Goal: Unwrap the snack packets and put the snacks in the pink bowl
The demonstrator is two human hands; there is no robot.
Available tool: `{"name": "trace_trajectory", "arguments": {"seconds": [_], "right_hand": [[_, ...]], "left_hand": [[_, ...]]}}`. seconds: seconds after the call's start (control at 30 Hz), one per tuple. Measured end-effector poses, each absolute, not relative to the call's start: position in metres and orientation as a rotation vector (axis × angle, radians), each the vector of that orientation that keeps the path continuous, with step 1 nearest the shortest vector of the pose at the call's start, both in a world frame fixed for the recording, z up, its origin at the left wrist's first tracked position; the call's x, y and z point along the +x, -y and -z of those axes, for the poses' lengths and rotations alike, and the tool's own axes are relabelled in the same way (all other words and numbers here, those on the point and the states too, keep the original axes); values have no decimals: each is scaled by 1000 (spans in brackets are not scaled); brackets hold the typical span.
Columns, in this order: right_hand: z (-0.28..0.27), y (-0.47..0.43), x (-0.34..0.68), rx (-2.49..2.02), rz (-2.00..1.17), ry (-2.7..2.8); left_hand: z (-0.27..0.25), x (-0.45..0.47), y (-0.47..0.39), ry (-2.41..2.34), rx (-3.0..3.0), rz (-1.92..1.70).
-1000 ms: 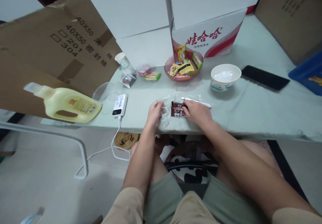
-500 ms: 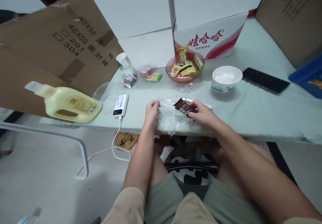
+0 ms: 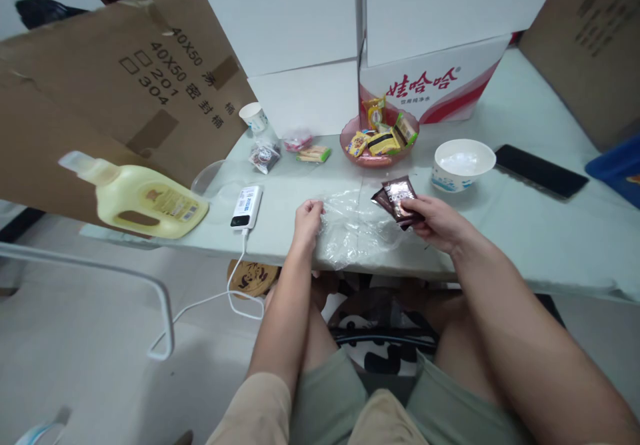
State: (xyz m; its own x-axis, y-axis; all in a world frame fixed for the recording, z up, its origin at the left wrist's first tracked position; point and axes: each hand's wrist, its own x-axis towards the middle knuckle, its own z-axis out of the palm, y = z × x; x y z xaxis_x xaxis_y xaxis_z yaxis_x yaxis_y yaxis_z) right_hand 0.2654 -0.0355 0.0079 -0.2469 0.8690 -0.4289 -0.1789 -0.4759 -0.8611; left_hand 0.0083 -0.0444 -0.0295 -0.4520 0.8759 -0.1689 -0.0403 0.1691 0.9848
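Observation:
My left hand (image 3: 309, 223) is closed in a pinch on the edge of a clear plastic bag (image 3: 347, 231), which lies crumpled on the table's front part. To the right of the bag, my right hand (image 3: 436, 221) grips dark brown snack packets (image 3: 399, 198), at least two overlapping, held just above the cloth. Behind them stands a pink glass bowl (image 3: 367, 159) with several yellow and green wrapped snacks (image 3: 384, 141). A white paper bowl (image 3: 463, 165) with something clear or white inside sits behind my right hand.
A white power bank (image 3: 247, 206) with a cable lies left of my left hand. Further left is a yellow detergent bottle (image 3: 150, 198). At the back are a paper cup (image 3: 253, 118), small bagged items (image 3: 264, 155) and cardboard boxes (image 3: 435, 88). A black phone (image 3: 543, 170) lies at right.
My right hand has moved right with the brown packets, away from the plastic bag, and more of them shows. My left hand still pinches the bag. The view has shifted slightly.

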Motion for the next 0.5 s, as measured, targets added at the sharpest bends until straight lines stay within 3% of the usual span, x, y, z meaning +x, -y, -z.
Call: {"name": "trace_trajectory", "arguments": {"seconds": [0.27, 0.5], "right_hand": [[-38, -10, 222, -824, -1496, 895], [-4, 2, 235, -949, -1429, 720]], "left_hand": [[24, 9, 45, -1641, 904, -1355], [18, 11, 45, -1638, 945, -1343]]}}
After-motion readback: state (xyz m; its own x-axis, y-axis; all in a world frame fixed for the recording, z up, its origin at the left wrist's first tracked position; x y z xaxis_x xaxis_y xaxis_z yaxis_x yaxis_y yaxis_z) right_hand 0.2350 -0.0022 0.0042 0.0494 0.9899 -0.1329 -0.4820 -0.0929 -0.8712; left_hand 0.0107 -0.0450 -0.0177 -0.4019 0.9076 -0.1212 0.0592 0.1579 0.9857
